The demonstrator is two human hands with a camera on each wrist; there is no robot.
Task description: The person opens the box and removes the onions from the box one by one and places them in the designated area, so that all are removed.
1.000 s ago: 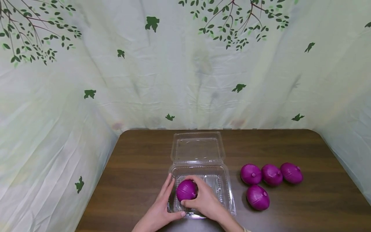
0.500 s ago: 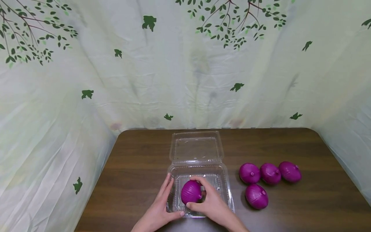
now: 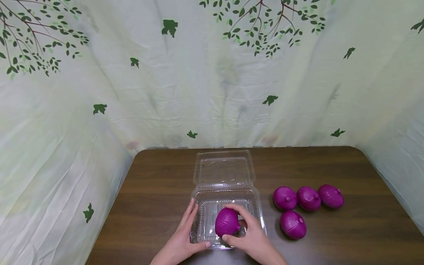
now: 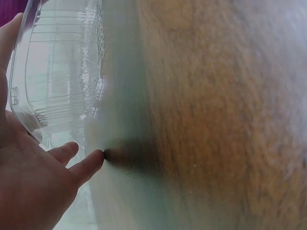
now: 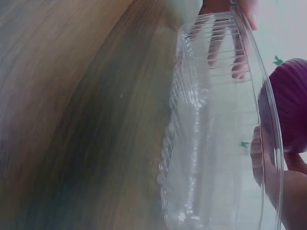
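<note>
A purple onion [image 3: 226,222] is pinched between the thumb and fingers of my right hand [image 3: 251,235], over the base of a clear plastic clamshell container [image 3: 202,193]. In the right wrist view the onion [image 5: 290,105] shows at and above the container's rim, stem end toward my palm. My left hand [image 3: 180,233] rests against the container's left front corner, fingers straight along the left side and thumb at the front edge. The left wrist view shows the fingertips [image 4: 91,165] low beside the clear wall [image 4: 62,62]. The hinged lid [image 3: 225,169] lies folded back, away from me.
Several more purple onions [image 3: 308,198] stand on the brown wooden table [image 3: 159,180] to the right of the container, three in a row and one [image 3: 293,225] in front. A pale cloth curtain [image 3: 212,92] with leaf prints hangs behind and beside the table.
My right hand has moved the onion to the right, from the container's left side toward its middle. The left hand stays at the corner, and the other onions have not moved.
</note>
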